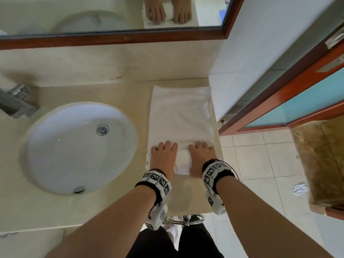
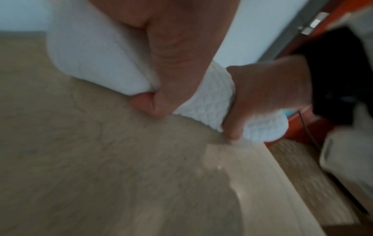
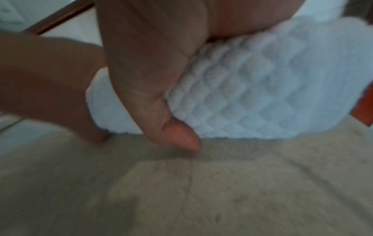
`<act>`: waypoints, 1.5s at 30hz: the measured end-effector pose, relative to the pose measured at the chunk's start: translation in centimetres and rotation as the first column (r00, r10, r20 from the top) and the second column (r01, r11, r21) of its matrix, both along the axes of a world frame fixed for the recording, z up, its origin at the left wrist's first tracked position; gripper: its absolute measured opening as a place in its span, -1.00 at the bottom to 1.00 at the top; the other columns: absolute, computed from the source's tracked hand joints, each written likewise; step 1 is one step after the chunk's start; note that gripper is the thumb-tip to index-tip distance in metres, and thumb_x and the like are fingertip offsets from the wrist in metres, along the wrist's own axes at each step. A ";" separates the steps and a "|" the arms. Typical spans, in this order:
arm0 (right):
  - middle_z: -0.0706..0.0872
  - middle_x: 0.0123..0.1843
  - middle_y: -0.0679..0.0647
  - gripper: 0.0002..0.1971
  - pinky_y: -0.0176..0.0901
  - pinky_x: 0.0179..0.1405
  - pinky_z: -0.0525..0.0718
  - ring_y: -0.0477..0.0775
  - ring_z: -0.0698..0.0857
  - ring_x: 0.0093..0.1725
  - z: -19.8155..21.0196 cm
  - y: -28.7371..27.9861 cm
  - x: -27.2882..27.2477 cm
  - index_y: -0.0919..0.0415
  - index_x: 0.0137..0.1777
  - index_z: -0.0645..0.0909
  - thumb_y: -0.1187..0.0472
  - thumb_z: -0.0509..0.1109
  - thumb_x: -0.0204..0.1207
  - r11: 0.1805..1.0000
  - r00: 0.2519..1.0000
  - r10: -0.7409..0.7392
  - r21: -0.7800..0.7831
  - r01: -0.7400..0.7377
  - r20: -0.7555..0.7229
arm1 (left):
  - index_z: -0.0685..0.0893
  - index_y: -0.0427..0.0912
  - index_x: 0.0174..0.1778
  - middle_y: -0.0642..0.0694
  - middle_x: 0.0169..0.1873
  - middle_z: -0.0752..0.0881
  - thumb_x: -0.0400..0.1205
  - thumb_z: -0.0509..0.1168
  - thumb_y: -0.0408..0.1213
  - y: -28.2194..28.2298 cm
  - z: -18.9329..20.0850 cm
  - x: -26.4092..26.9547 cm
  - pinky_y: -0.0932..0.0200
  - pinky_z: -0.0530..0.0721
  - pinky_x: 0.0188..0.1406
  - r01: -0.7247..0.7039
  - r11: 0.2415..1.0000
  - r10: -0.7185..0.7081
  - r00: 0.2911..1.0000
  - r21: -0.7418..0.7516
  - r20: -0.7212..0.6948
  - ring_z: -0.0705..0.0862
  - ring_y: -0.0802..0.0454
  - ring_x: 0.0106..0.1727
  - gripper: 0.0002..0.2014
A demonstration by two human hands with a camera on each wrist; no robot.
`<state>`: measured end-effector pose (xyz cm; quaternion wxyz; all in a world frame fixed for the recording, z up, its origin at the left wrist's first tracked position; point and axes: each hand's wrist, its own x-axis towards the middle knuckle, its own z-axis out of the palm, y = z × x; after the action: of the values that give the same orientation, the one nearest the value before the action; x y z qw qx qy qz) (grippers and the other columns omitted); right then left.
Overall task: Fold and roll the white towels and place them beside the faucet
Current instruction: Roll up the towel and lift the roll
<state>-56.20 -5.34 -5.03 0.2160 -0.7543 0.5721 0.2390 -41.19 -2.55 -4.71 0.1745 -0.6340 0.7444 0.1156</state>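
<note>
A white waffle-textured towel (image 1: 181,116) lies folded in a long strip on the beige counter (image 1: 115,183), right of the sink. Its near end is wound into a thick roll (image 1: 183,159). My left hand (image 1: 163,155) grips the roll's left part and my right hand (image 1: 202,155) its right part, fingers curled over the top. In the left wrist view my left thumb (image 2: 161,71) tucks in behind the roll (image 2: 212,95). The right thumb (image 3: 151,71) likewise presses against the roll (image 3: 252,95). The faucet (image 1: 16,101) stands at far left, behind the basin.
The round white sink (image 1: 81,146) fills the counter's left half. A wood-framed mirror (image 1: 111,38) runs along the back wall. A white wall (image 1: 260,53) bounds the towel's far right end. The counter's right edge drops to a tiled floor (image 1: 260,164) with a brown mat (image 1: 320,161).
</note>
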 end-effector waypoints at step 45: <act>0.46 0.38 0.18 -0.37 0.14 0.39 0.45 0.25 0.45 0.36 2.7 -8.4 2.7 0.20 0.43 0.36 0.23 0.46 0.35 0.979 0.988 0.149 -0.136 -0.152 -0.031 | 0.40 -0.02 0.46 -0.10 0.34 0.55 0.34 0.53 -0.11 -11.3 1.4 0.7 -0.11 0.43 0.40 -0.096 0.965 0.095 0.995 0.243 0.015 0.51 -0.16 0.37 -0.24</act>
<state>-53.52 -13.76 -2.34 0.1385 -0.8061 0.5307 0.2223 -40.51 -13.83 -3.34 0.2462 -0.6431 0.6930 0.2133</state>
